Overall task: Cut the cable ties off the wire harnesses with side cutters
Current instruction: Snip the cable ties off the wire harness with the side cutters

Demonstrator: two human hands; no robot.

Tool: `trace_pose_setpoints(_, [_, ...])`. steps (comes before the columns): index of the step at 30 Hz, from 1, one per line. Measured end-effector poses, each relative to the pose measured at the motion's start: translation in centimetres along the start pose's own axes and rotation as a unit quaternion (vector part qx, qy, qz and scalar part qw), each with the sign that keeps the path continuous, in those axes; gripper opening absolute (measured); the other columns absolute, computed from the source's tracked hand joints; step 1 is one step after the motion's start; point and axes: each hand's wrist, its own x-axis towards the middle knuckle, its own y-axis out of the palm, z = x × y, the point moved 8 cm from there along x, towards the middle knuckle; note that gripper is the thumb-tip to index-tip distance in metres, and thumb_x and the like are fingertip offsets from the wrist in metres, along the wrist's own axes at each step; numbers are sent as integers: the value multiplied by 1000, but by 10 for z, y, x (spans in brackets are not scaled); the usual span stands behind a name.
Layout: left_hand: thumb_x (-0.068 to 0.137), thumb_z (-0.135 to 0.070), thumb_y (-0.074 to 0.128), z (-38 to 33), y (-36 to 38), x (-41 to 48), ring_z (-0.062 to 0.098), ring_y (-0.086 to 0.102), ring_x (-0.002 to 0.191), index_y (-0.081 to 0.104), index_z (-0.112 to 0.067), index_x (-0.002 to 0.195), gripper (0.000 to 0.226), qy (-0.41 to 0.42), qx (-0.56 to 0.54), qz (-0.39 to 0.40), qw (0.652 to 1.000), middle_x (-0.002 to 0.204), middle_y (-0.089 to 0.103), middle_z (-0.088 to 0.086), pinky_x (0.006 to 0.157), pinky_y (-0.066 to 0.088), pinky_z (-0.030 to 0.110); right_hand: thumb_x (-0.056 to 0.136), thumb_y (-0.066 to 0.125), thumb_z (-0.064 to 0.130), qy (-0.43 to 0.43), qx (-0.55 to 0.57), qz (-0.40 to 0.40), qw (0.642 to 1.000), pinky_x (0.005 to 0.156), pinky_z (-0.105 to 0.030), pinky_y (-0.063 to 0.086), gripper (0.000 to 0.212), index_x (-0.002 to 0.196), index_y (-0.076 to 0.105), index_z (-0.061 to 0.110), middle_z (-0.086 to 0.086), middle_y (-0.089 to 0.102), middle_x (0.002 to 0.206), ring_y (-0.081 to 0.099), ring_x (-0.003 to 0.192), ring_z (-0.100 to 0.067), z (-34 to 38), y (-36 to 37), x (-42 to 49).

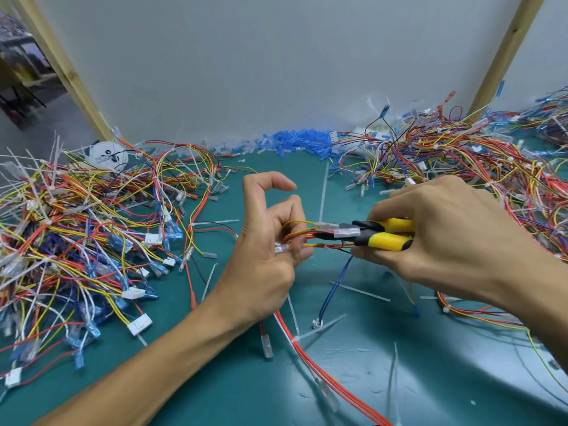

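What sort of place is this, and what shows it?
Probably a wire-harness workshop bench: heaps of multicoloured wire harnesses, cut white plastic cable ties on the teal mat, and yellow-handled side cutters gripped in the right hand.

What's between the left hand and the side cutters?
Head view: yellow and red harness wires run from the left hand to clear-sleeved terminals at the side cutters.

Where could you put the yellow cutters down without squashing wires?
Bare green mat lies between the left forearm and the red harness, and between the left hand and the blue sleeve heap. The left pile and right pile are crowded.
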Motion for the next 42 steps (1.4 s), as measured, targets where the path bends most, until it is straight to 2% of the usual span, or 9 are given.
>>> trace_pose_setpoints(5, [76,14,58,1,0,-1,25,42,73,33,-24,117,62,-12,-38,-25,999,76,43,4,66,40,32,78,63,76,2,14,22,1000,48,-30,42,40,77,68,37,-1,54,53,51,57,-21,-1,2,-3])
trace_pose_setpoints(9, [76,10,65,4,-3,0,14,53,79,33,-20,120,62,-33,-88,-44,995,91,50,7,69,49,21,76,53,81,12,67,31,997,45,-33,37,53,75,70,31,-4,51,52,44,51,-22,-7,5,-3])
trace_pose_setpoints(13, [73,-3,77,14,-11,2,13,64,80,47,-13,122,58,-91,-95,-63,989,98,62,9,75,56,23,83,67,69,23,146,25,989,46,-38,34,51,67,67,20,-11,46,52,32,54,-27,-15,8,1])
trace_pose_setpoints(19, [89,-7,79,25,-19,1,16,61,63,72,-9,92,8,-134,10,-69,989,77,70,5,51,52,31,82,72,68,52,199,-4,979,43,-27,26,48,67,68,22,-9,44,51,23,50,-14,-26,11,3])
trace_pose_setpoints(24, [82,-6,80,30,-25,3,18,51,52,71,8,95,21,-172,-115,-92,974,78,61,18,44,45,27,84,70,68,70,195,-31,978,50,-38,42,42,76,73,27,-8,55,53,45,53,-28,-36,10,7])
trace_pose_setpoints(27, [76,-5,57,28,-21,8,20,58,64,74,12,103,36,-177,-241,-53,953,84,66,18,57,51,27,84,73,66,81,202,-89,972,50,-35,41,31,74,68,37,-2,53,51,45,49,-22,-42,3,5])
trace_pose_setpoints(31, [64,1,49,24,-20,9,22,68,81,78,4,110,55,-172,-313,-7,934,98,73,18,77,59,25,84,74,66,76,186,-165,965,52,-38,46,41,72,64,29,2,49,50,44,51,-22,-46,-12,0])
trace_pose_setpoints(37, [77,29,52,24,-26,14,31,76,104,81,-4,108,54,-136,-256,-34,956,119,75,18,87,59,25,90,74,53,17,147,-246,958,56,-39,45,36,77,66,21,4,59,65,54,63,-20,-34,-29,-5])
trace_pose_setpoints(42, [93,16,64,27,-34,11,18,74,73,78,-17,122,46,-150,-41,-68,985,89,64,11,71,64,30,88,74,48,-5,152,-256,955,59,-36,46,25,82,67,24,6,64,72,60,70,-11,-26,-31,-9])
